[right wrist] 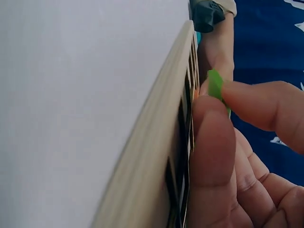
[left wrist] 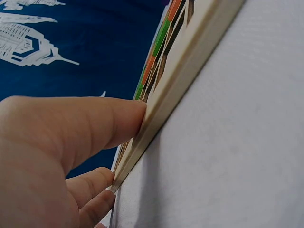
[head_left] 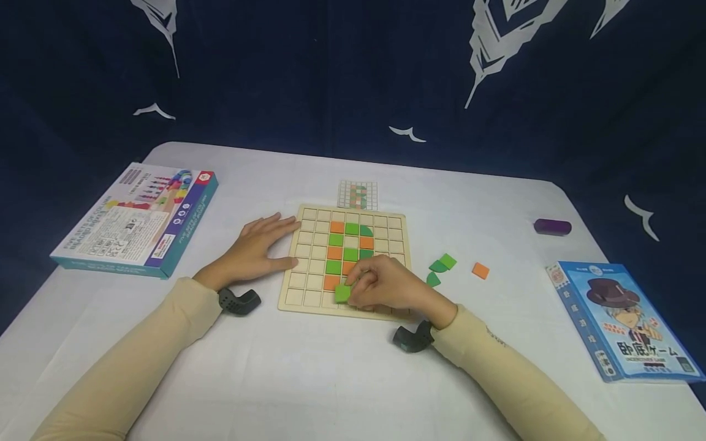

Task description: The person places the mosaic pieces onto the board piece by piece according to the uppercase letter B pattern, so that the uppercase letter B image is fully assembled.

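Observation:
A wooden grid board (head_left: 303, 250) lies on the table, with orange and green tiles filling cells in its middle columns. My right hand (head_left: 388, 283) pinches a green square tile (head_left: 342, 294) between thumb and finger, low over the board's near rows. In the right wrist view the same green tile (right wrist: 215, 85) stands tilted at the fingertips, close over the grid. Fingers spread, my left hand (head_left: 254, 248) rests at the board's left edge. Its thumb (left wrist: 128, 121) touches the board's side in the left wrist view. My right hand hides some lower-right cells.
Behind the board lies a small pattern card (head_left: 357, 195). Right of the board are loose green pieces (head_left: 438, 266) and an orange square (head_left: 480, 270). A purple object (head_left: 553, 227) sits farther back. Boxes flank the table: one teal-edged (head_left: 138, 220), one blue (head_left: 629, 318).

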### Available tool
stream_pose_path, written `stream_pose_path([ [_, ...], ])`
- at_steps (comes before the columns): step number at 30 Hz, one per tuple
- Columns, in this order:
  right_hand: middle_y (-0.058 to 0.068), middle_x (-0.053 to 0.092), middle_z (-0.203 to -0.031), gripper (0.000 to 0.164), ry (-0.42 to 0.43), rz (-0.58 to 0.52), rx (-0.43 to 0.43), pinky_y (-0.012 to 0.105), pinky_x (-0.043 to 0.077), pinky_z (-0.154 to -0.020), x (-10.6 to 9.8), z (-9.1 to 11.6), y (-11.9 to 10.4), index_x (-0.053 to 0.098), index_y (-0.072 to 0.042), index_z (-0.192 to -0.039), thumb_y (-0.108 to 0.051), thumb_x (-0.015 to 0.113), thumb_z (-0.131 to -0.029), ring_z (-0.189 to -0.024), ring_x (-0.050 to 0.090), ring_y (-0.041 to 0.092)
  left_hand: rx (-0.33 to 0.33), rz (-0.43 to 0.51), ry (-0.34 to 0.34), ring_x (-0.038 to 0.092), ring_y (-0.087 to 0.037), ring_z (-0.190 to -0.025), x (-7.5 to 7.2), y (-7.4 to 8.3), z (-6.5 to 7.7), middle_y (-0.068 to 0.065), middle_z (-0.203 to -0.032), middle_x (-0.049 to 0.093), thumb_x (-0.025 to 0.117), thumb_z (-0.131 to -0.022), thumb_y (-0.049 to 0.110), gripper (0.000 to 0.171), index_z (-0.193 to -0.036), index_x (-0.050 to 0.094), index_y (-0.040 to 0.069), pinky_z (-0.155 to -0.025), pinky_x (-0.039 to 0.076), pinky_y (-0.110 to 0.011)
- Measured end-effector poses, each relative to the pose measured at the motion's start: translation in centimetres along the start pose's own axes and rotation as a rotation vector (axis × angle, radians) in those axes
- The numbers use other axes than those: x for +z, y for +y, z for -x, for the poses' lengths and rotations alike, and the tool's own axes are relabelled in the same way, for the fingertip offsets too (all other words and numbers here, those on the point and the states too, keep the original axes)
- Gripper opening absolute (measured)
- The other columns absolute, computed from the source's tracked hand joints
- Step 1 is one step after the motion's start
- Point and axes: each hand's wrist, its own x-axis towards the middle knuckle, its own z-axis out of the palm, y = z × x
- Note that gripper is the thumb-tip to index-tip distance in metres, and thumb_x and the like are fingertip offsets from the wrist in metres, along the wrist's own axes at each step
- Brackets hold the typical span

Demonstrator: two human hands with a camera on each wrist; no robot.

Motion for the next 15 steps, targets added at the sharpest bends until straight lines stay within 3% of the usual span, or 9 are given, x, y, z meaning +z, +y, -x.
stream_pose_path([
  [15,-0.007,0.073,-0.076,0.017,-0.005,0.173,-0.100,0.021,0.052,-0.067,1.4,-1.0,-1.0,0.075,-0.004,-0.095,0.000,0.086,-0.084,-0.067,0.062,0.005,-0.002,0.004,0.000,0.016,-0.041,-0.165,0.0,0.1,0.1,-0.017,-0.175,0.034,0.073,-0.098,0.039,0.081,-0.166,0.043,0.008,-0.131,0.006,-0.064],
])
